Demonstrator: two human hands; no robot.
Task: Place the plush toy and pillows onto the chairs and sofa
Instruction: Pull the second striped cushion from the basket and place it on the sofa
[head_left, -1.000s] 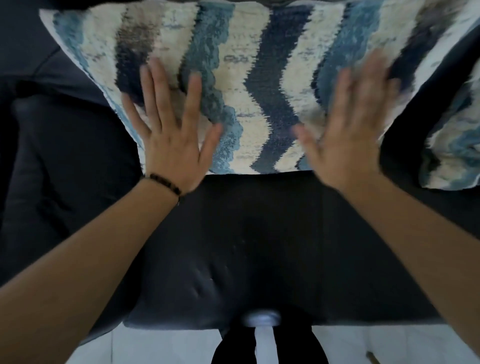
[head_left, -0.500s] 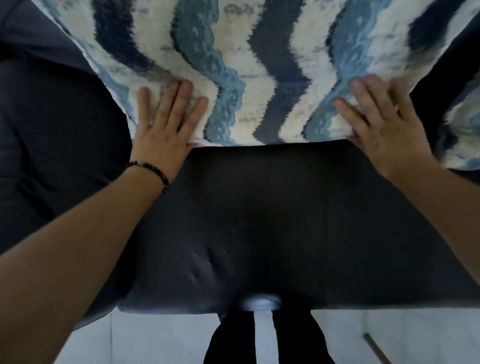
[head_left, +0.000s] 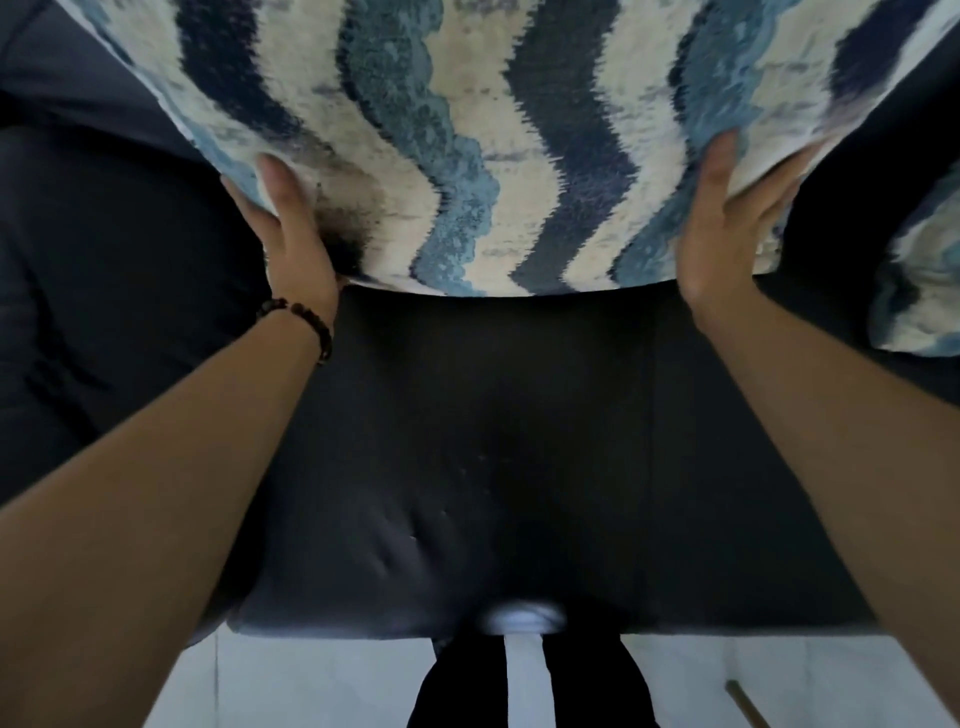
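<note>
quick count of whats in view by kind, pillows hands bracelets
patterned pillows: 2, the large pillow gripped at both lower corners and a second pillow at the right edge
hands: 2, left hand, right hand
beaded bracelet: 1
total: 5

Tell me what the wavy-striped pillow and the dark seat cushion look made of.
Wavy-striped pillow: apparently woven or tufted fabric, matte; fuzzy, feathered stripe edges suggest a textured pile. Dark seat cushion: smooth matte upholstery cloth, probably over soft padding, judging by its creases and dimples.

Wavy-striped pillow cut off at the top edge, upper corners out of view. Left hand and right hand: fingers hidden behind pillow. Second pillow cropped by right edge. Sofa mostly dark, detail unreadable.
</note>
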